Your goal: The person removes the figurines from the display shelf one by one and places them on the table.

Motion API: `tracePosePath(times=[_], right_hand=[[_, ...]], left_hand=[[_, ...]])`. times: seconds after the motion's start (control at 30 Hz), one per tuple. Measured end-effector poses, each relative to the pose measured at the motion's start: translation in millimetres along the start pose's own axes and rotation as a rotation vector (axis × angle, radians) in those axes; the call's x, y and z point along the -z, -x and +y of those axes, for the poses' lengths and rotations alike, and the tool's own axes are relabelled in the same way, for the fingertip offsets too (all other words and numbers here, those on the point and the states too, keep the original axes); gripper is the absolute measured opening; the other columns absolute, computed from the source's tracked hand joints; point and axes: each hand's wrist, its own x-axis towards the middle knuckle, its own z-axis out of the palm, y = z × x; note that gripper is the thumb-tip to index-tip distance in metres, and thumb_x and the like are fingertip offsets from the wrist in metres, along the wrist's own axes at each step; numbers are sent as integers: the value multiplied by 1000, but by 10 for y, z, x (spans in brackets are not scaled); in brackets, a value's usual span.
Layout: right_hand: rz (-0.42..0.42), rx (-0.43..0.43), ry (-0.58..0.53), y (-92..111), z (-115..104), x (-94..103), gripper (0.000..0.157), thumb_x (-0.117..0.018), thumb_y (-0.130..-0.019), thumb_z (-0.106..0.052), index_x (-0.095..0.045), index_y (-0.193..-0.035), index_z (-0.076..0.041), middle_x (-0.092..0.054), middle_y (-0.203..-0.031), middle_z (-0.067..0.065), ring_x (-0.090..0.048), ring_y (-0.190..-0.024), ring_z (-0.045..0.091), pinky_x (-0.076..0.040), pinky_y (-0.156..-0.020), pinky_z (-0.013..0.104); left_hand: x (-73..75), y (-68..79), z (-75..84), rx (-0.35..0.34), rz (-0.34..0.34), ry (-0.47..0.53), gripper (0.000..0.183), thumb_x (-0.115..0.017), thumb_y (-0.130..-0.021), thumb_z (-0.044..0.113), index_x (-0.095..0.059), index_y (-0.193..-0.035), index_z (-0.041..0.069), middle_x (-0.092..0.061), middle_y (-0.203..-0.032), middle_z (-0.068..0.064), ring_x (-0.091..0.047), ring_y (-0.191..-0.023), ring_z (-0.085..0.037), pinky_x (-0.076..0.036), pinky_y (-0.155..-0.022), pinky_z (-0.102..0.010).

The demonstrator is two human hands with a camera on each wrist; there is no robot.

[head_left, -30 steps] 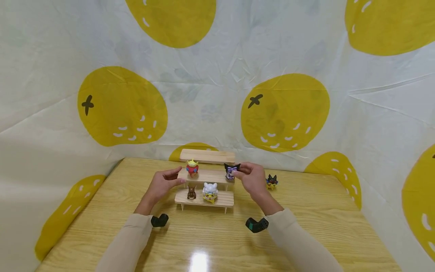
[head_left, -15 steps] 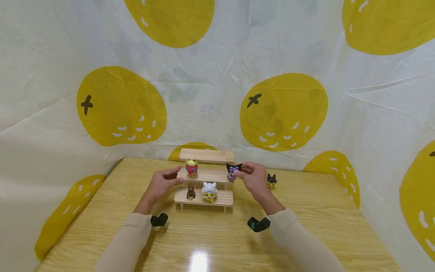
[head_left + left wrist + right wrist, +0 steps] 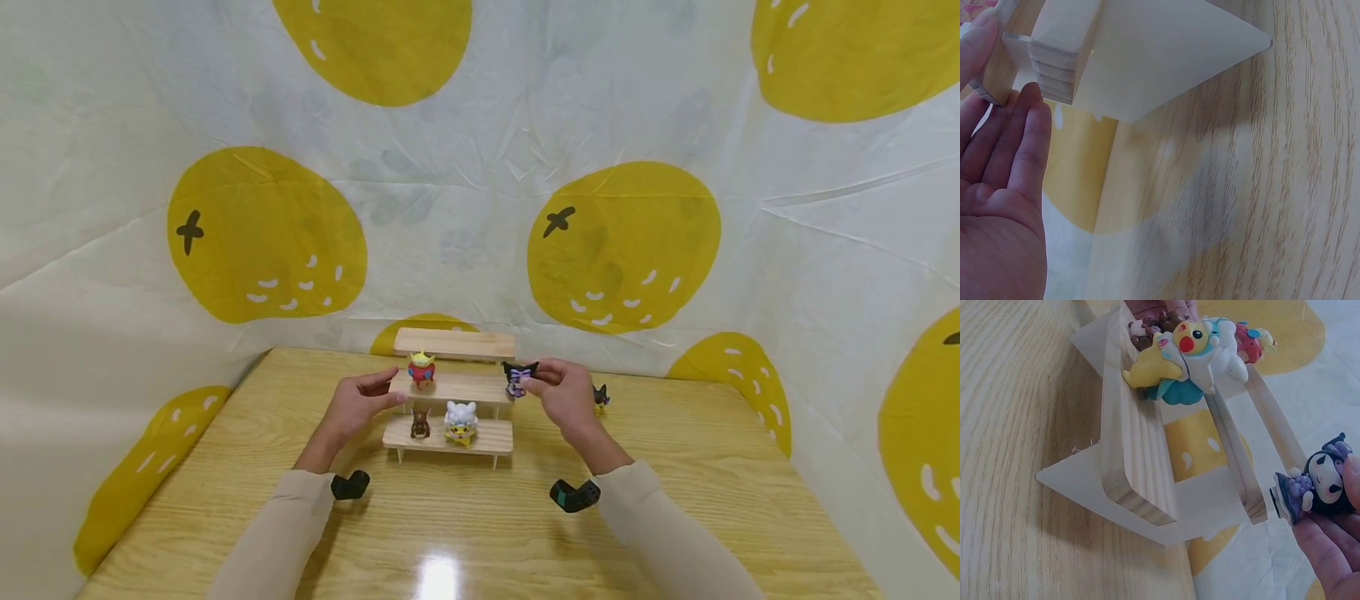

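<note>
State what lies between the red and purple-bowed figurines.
The head view shows only bare middle shelf between the red figurine and the purple-bowed figurine.

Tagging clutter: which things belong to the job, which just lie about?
Job, likely:
black-and-purple figurine in right hand
pale wooden tiered shelf at left hand
shelved red figurine, brown figurine, white-hooded figurine

Apparently lying about:
black-eared figurine on wooden table

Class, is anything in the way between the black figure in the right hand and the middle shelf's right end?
Nothing visible is: the black figure is beside that end of the middle shelf, and the red figure stands near the other end.
</note>
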Motion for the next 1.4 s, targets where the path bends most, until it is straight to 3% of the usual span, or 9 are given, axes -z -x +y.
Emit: tracePosePath(times=[0.17, 0.33, 0.47, 1.0, 1.4], right_hand=[[-8, -13, -8, -11, 32, 31, 27, -77, -94, -8, -76, -121, -1, -77, -117, 20, -74, -106, 23, -63, -87, 37], [-24, -38, -27, -23, 58, 64, 32, -77, -94, -9, -74, -125, -1, -76, -118, 20, -72, -96, 14, -59, -77, 30], [-30, -41, -28, -20, 61, 87, 33, -78, -94, -9, -73, -126, -1, -76, -118, 21, -71, -90, 10, -60, -73, 32], [-14, -34, -21, -8, 110, 157, 30, -76, -95, -6, -73, -124, 1, -76, -118, 22, -72, -92, 11, -60, -68, 23], [-5, -24, -47, -8, 138, 197, 27, -76, -94, -2, -74, -120, 4, -77, -114, 23, -73, -91, 10, -61, -68, 22]], left_hand=[[-14, -7, 1, 6, 5, 7, 67, -84, -89, 35, -59, -149, 17, -57, -154, -11, -55, -142, -33, -54, -109, -46], [-17, -1, 3, 4, 2, 10, 68, -84, -89, 36, -59, -150, 17, -56, -155, -10, -54, -143, -33, -53, -110, -48], [-12, 0, 1, 3, 4, 7, 68, -84, -89, 35, -59, -150, 17, -56, -156, -9, -54, -143, -33, -53, -111, -48], [-21, -17, -10, -4, 13, 4, 67, -84, -90, 34, -59, -149, 15, -59, -153, -9, -58, -140, -32, -56, -106, -39], [-21, -11, -21, -1, 10, 1, 67, -83, -90, 34, -58, -150, 16, -57, -155, -8, -55, -143, -33, -53, -111, -47]])
